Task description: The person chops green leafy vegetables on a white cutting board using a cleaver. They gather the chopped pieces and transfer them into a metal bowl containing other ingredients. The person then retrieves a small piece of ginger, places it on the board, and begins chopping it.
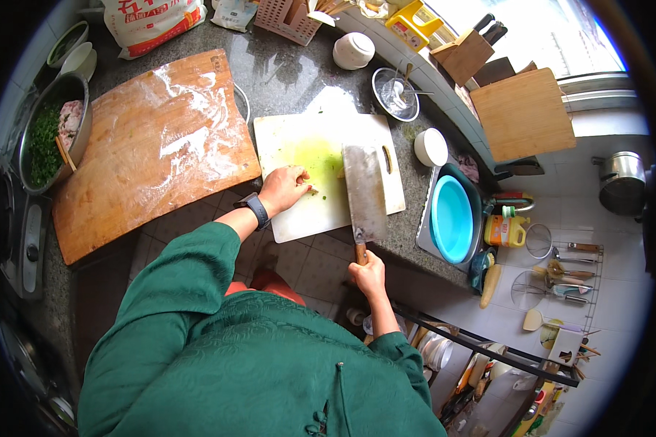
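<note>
My right hand (369, 273) grips the wooden handle of a cleaver (365, 191), its broad blade lying over the right part of a white plastic cutting board (295, 224). My left hand (285, 188) is over the board's left part, fingers bent and close together beside a small scrap; whether it pinches something cannot be told. Green bits and a wet yellow-green stain mark the board. To the left lies a floured wooden board (142, 136). On its far left side stands a metal bowl (82, 134) of chopped greens (45, 145) and minced meat (70, 117), with chopsticks in it.
A sink with a blue basin (452, 218) is at the right. Behind the boards are a white cup (353, 51), a metal bowl with spoons (395, 106), a white bowl (431, 147) and a flour sack (153, 24). The white board overhangs the counter's front edge.
</note>
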A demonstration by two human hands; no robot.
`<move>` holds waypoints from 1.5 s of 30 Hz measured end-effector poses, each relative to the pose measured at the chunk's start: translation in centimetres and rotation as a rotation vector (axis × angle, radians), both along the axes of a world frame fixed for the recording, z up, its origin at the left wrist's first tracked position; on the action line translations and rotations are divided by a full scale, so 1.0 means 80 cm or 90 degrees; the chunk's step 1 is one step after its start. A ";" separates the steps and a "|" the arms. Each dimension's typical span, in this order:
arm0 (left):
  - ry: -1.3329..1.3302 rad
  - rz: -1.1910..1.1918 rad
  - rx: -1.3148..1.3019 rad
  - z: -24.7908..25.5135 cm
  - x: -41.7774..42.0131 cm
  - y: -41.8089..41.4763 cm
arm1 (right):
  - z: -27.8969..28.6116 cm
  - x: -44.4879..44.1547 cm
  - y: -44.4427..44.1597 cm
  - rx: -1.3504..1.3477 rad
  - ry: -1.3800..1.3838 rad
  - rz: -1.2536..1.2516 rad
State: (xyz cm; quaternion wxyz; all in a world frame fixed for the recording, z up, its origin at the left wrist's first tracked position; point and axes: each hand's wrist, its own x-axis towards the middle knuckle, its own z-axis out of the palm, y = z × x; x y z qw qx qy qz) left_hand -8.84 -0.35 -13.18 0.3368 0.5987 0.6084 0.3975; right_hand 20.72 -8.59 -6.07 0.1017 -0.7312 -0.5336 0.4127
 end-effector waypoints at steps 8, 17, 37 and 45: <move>-0.024 -0.028 -0.005 0.008 -0.005 0.001 | -0.026 -0.002 -0.007 0.224 0.044 0.026; -0.016 -0.033 -0.006 0.003 -0.008 0.004 | -0.041 0.013 -0.014 -0.052 -0.196 0.083; 0.067 -0.066 0.092 0.006 0.039 0.035 | 0.040 0.025 -0.005 -0.032 0.315 0.008; 0.142 -0.046 0.102 0.017 0.020 0.020 | 0.004 0.025 -0.014 0.081 0.173 0.053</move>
